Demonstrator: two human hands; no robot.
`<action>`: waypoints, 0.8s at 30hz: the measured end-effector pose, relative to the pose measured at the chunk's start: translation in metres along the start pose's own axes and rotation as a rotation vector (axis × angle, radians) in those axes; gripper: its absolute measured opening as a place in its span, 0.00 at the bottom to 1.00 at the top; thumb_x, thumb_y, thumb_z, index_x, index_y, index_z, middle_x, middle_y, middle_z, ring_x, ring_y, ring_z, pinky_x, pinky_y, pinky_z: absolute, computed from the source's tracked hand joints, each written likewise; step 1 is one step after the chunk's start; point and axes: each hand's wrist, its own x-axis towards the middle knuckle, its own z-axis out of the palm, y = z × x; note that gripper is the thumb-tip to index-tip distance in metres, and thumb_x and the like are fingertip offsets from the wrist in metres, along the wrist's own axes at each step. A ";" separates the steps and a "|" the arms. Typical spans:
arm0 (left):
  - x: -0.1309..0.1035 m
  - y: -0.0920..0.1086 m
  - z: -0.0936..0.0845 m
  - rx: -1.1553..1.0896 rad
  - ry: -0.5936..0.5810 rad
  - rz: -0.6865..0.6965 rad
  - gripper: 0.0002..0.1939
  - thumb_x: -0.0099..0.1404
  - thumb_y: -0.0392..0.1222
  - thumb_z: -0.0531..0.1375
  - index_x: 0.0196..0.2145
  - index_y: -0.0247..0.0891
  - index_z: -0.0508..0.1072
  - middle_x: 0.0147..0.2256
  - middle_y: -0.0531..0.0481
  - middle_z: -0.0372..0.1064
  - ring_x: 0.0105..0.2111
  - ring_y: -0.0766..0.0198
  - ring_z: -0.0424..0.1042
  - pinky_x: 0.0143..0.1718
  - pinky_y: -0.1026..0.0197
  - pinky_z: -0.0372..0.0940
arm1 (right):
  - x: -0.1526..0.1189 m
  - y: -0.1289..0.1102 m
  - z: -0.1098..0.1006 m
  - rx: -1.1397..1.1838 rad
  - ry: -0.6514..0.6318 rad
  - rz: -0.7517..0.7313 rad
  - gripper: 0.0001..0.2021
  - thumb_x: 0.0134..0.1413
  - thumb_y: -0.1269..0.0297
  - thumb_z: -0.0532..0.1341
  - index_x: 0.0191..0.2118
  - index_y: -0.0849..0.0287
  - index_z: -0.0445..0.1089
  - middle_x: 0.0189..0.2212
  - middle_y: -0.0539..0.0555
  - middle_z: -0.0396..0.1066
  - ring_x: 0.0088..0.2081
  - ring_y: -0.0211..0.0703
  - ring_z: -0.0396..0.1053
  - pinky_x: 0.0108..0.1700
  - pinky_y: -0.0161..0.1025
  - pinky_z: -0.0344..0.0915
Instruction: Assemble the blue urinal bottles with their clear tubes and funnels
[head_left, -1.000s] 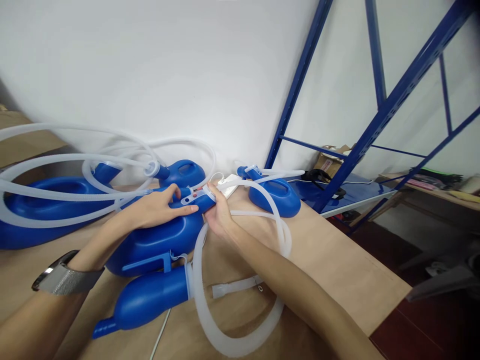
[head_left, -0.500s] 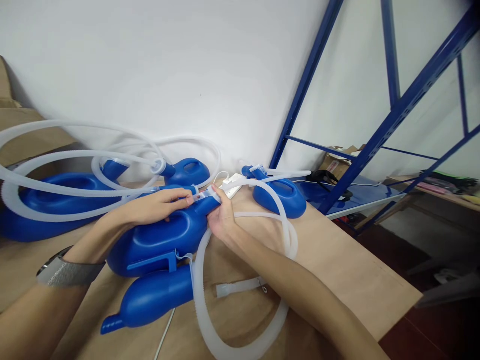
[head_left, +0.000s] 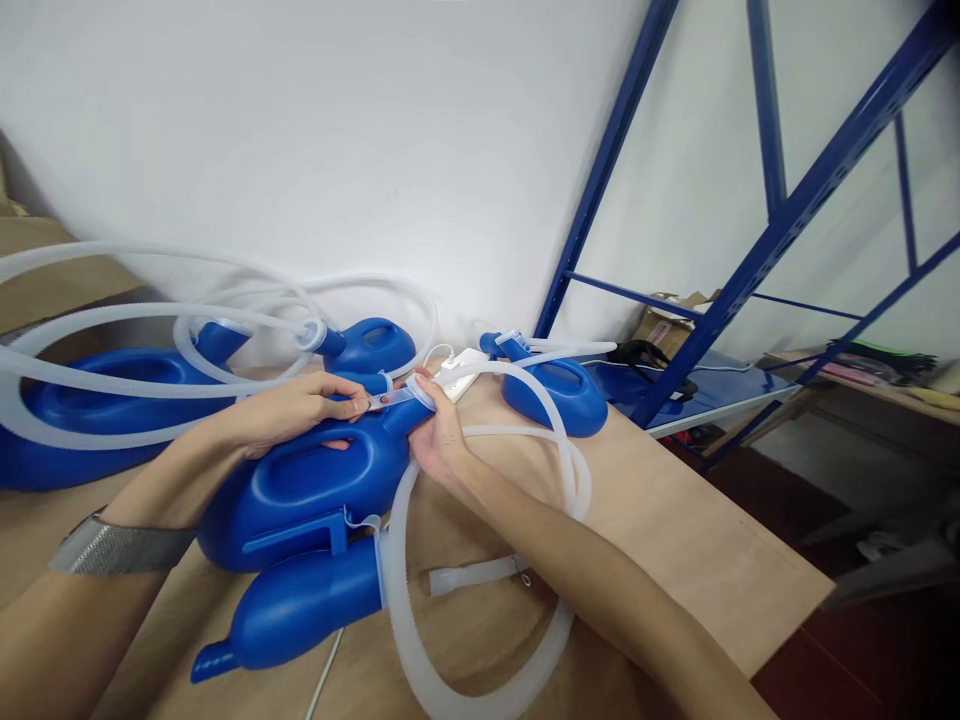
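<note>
My left hand [head_left: 281,412] pinches the free end of a clear plastic strap [head_left: 394,397] between thumb and fingertips. The strap runs to the whitish cap on the neck of a blue plastic bottle with a moulded handle [head_left: 375,472]. Wrapped round that neck and cap is my right hand [head_left: 439,438], its thumb on top. A translucent ribbed hose [head_left: 480,697] loops from near the cap across the table under my right forearm. In front of the bottle lies a blue rounded piece with a narrow spout [head_left: 304,612], touching the bottle's bracket.
More blue bottles with hoses stand behind: one at far left [head_left: 45,430], one at the wall [head_left: 375,345], one at right [head_left: 559,400]. A white power strip [head_left: 463,370] lies behind my right hand. Blue shelving [head_left: 615,130] rises beyond the wooden table's [head_left: 675,530] right edge.
My left hand has drawn back slightly to the left with the strap's end, and more of the strap shows. My right hand keeps its grip on the neck. The view has shifted slightly.
</note>
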 end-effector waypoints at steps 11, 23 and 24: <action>-0.004 0.007 0.006 -0.050 -0.054 -0.032 0.21 0.53 0.64 0.65 0.31 0.43 0.72 0.36 0.51 0.70 0.39 0.54 0.71 0.33 0.59 0.72 | -0.006 0.001 -0.013 -0.025 -0.144 0.060 0.20 0.51 0.46 0.55 0.42 0.52 0.75 0.38 0.55 0.83 0.49 0.59 0.79 0.53 0.52 0.75; -0.008 0.014 0.009 -0.126 -0.059 -0.068 0.20 0.49 0.60 0.67 0.30 0.42 0.72 0.26 0.53 0.66 0.25 0.59 0.71 0.18 0.63 0.57 | 0.007 0.003 -0.008 0.047 0.012 0.170 0.13 0.63 0.56 0.53 0.46 0.53 0.71 0.35 0.53 0.82 0.38 0.48 0.81 0.47 0.43 0.78; -0.008 0.014 0.009 -0.141 -0.056 -0.072 0.20 0.48 0.59 0.68 0.30 0.42 0.73 0.25 0.53 0.65 0.24 0.59 0.70 0.17 0.64 0.56 | 0.006 0.001 -0.007 0.060 0.016 0.172 0.13 0.65 0.59 0.52 0.48 0.54 0.70 0.33 0.52 0.82 0.36 0.47 0.80 0.46 0.42 0.78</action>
